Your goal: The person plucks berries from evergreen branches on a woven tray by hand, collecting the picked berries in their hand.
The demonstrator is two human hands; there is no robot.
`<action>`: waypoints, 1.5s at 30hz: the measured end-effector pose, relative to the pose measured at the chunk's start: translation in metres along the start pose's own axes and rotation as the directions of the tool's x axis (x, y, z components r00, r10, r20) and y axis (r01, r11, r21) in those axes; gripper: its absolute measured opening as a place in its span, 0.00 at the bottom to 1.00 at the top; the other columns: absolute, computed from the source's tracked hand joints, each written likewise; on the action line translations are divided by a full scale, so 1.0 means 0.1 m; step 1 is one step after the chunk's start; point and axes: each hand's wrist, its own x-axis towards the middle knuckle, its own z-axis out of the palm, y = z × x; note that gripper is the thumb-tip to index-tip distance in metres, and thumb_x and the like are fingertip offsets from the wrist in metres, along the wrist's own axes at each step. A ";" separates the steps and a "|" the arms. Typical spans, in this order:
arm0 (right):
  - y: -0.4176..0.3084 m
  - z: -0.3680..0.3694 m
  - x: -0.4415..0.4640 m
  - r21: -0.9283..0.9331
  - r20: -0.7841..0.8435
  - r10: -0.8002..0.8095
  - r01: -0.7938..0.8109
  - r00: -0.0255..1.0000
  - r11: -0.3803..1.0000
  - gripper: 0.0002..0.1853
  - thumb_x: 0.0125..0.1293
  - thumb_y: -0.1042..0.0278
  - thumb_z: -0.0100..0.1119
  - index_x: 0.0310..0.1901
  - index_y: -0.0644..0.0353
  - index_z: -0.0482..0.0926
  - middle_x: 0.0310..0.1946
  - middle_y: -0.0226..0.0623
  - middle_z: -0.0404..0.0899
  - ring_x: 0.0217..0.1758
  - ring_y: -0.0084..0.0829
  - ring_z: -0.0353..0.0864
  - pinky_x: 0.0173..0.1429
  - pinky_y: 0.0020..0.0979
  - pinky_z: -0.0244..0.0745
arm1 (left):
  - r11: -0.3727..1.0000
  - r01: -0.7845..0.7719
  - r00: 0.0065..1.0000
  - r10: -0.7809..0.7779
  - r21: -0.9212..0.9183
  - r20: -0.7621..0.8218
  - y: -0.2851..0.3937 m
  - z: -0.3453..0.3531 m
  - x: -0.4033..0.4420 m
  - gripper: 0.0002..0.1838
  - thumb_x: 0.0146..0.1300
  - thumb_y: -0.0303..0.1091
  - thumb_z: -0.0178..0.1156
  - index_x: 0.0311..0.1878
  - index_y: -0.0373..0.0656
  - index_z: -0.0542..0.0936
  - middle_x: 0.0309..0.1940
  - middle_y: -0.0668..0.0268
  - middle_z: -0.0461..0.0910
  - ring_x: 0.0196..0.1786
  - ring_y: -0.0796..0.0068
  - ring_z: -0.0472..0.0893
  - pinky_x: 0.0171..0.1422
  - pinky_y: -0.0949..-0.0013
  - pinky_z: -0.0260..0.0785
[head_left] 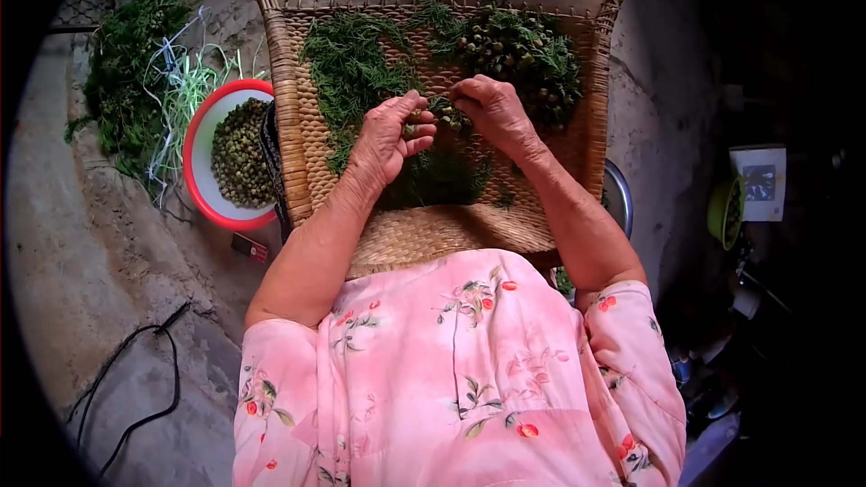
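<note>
Both my hands are over a woven basket tray (pixel 298 63) on my lap. My left hand (pixel 394 133) has its fingers curled around some small green cones. Opposite it, my right hand (pixel 496 111) pinches the end of a sprig (pixel 448 113) with green cones, which spans the gap between the hands. Feathery green foliage (pixel 347 59) covers the tray's left part. A pile of sprigs with round cones (pixel 519 54) lies at its upper right. Darker loose needles (pixel 442 179) are below my hands.
A red-rimmed white bowl (pixel 196 149) of picked cones stands left of the tray. Beyond it lie green branches (pixel 126 81) and pale plastic strings (pixel 185 95). A black cable (pixel 171 379) runs over the floor at lower left. A green basket (pixel 719 212) is at right.
</note>
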 end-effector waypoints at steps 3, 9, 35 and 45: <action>-0.04 0.09 -0.04 -0.174 0.071 -0.051 0.063 0.996 0.983 0.09 0.53 0.73 0.58 0.37 0.54 0.80 0.32 0.36 0.76 0.41 0.42 0.77 0.43 0.39 0.73 | 0.994 -0.036 0.999 0.037 0.104 -0.009 -0.03 -0.03 0.02 0.13 0.64 0.42 0.57 0.41 0.41 0.76 0.29 0.68 0.77 0.27 0.80 0.78 0.28 0.77 0.75; -0.08 0.10 -0.01 -0.354 0.183 -0.102 0.162 0.978 0.921 0.09 0.50 0.75 0.56 0.35 0.55 0.78 0.35 0.37 0.74 0.44 0.41 0.75 0.45 0.38 0.73 | 0.661 -0.304 0.934 0.350 0.686 0.077 -0.10 0.01 0.01 0.06 0.60 0.32 0.58 0.38 0.42 0.79 0.24 0.70 0.77 0.24 0.84 0.74 0.25 0.78 0.67; -0.01 -0.15 -0.10 -0.364 0.203 -0.046 0.119 0.978 0.924 0.06 0.51 0.80 0.50 0.32 0.62 0.73 0.33 0.48 0.73 0.37 0.50 0.77 0.38 0.42 0.73 | -0.354 -0.492 0.722 0.345 0.795 0.600 -0.26 -0.06 0.04 0.08 0.57 0.32 0.58 0.39 0.45 0.71 0.33 0.59 0.72 0.37 0.54 0.76 0.38 0.58 0.72; -0.02 -0.12 -0.17 -0.309 0.301 -0.053 0.150 0.952 0.939 0.08 0.55 0.79 0.50 0.37 0.60 0.74 0.35 0.46 0.73 0.37 0.48 0.78 0.37 0.42 0.74 | 0.811 -0.212 0.973 0.124 0.545 0.195 -0.07 0.02 0.00 0.07 0.60 0.33 0.58 0.38 0.40 0.76 0.29 0.68 0.78 0.25 0.81 0.78 0.24 0.77 0.72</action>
